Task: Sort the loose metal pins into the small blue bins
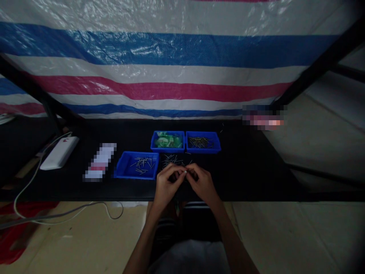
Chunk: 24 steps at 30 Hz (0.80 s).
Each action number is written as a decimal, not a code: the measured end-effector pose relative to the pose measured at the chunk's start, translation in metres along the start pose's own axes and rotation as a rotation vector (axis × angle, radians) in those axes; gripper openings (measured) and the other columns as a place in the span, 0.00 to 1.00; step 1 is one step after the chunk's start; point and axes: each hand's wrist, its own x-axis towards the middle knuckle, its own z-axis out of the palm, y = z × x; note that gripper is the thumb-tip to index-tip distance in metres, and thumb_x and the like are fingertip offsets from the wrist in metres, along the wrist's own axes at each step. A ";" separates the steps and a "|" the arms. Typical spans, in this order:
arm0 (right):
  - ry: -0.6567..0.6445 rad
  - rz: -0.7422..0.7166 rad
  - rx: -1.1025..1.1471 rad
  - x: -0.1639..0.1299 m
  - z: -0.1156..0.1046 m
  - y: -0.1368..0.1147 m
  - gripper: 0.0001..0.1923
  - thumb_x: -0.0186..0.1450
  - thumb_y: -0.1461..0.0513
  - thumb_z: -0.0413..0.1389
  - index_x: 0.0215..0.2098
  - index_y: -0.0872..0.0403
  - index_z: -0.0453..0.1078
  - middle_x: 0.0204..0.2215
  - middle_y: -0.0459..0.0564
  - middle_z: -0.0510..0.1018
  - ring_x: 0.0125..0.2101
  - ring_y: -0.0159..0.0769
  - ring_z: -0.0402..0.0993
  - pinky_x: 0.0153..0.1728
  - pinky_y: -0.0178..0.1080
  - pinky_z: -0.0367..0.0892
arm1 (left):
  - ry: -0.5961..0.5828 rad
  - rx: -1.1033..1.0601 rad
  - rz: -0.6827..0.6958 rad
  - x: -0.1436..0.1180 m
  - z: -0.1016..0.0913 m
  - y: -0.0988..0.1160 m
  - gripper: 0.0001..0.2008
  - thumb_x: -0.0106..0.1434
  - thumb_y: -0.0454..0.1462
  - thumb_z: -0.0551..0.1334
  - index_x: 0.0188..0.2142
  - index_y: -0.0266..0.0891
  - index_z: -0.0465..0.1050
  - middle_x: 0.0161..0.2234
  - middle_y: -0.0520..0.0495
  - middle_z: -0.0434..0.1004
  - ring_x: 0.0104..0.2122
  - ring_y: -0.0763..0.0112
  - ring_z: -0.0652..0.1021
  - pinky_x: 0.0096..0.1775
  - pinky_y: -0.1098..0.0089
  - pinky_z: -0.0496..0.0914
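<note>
Two hands (167, 182), three blue trays (122, 166), one white device (59, 153), perhaps dozens of pins (199, 142)

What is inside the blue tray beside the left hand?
The blue tray holds scattered thin metal pins; its bottom shows around them. What lies directly beneath the pins is covered.

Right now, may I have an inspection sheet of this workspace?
Surface: black tabletop.
Job's things: left blue bin and right blue bin hold thin metal pieces; middle blue bin, green packets; loose pile alongside.
Clutter: white device, blurred item, left.
Hands: left hand and right hand meet at the fingertips; anything held is too small to tell.
Cables: white cable and grey cable, front left.
Surroundings: striped sheet behind, pale floor.
</note>
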 end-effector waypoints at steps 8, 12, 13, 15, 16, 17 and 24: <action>0.006 0.032 0.026 0.001 -0.002 -0.002 0.02 0.69 0.64 0.57 0.38 0.50 0.71 0.29 0.44 0.79 0.28 0.33 0.76 0.32 0.33 0.68 | -0.017 -0.017 -0.002 -0.002 0.000 -0.001 0.06 0.68 0.36 0.67 0.43 0.42 0.83 0.34 0.48 0.77 0.32 0.72 0.76 0.34 0.72 0.70; 0.009 0.056 0.028 0.001 -0.002 -0.002 0.02 0.68 0.63 0.58 0.37 0.50 0.71 0.28 0.44 0.79 0.27 0.33 0.75 0.31 0.34 0.68 | -0.012 -0.009 0.015 -0.002 0.000 -0.003 0.06 0.68 0.36 0.67 0.43 0.42 0.84 0.35 0.47 0.78 0.32 0.71 0.77 0.34 0.72 0.71; 0.011 0.059 0.029 0.002 -0.002 -0.002 0.01 0.68 0.63 0.58 0.37 0.50 0.71 0.28 0.44 0.79 0.27 0.33 0.75 0.30 0.34 0.68 | -0.013 -0.006 0.022 -0.002 0.000 -0.004 0.07 0.68 0.36 0.67 0.43 0.43 0.84 0.35 0.47 0.78 0.32 0.71 0.77 0.33 0.72 0.71; 0.014 0.068 0.031 0.002 -0.002 -0.003 0.01 0.68 0.62 0.58 0.37 0.50 0.71 0.28 0.44 0.79 0.26 0.33 0.75 0.29 0.34 0.68 | -0.015 -0.001 0.031 -0.001 0.000 -0.004 0.07 0.68 0.37 0.67 0.43 0.43 0.84 0.35 0.47 0.78 0.32 0.71 0.77 0.33 0.72 0.72; 0.014 0.072 0.031 0.002 -0.003 -0.003 0.01 0.68 0.62 0.57 0.37 0.50 0.71 0.27 0.44 0.79 0.26 0.33 0.75 0.29 0.33 0.68 | -0.015 0.002 0.034 -0.001 0.000 -0.003 0.07 0.68 0.36 0.67 0.43 0.42 0.84 0.34 0.47 0.78 0.32 0.71 0.77 0.33 0.72 0.71; 0.015 0.075 0.030 0.002 -0.003 -0.004 0.01 0.68 0.62 0.57 0.36 0.50 0.71 0.27 0.44 0.79 0.26 0.33 0.75 0.29 0.33 0.68 | -0.015 0.005 0.033 -0.001 0.000 -0.003 0.06 0.68 0.36 0.67 0.43 0.42 0.84 0.34 0.48 0.78 0.31 0.71 0.77 0.33 0.73 0.71; 0.031 0.049 0.028 0.002 -0.003 -0.004 0.02 0.67 0.63 0.59 0.38 0.51 0.73 0.27 0.43 0.79 0.25 0.32 0.74 0.28 0.33 0.67 | -0.002 -0.003 0.035 0.000 0.000 0.000 0.06 0.67 0.34 0.67 0.42 0.41 0.84 0.33 0.48 0.78 0.31 0.72 0.76 0.33 0.73 0.71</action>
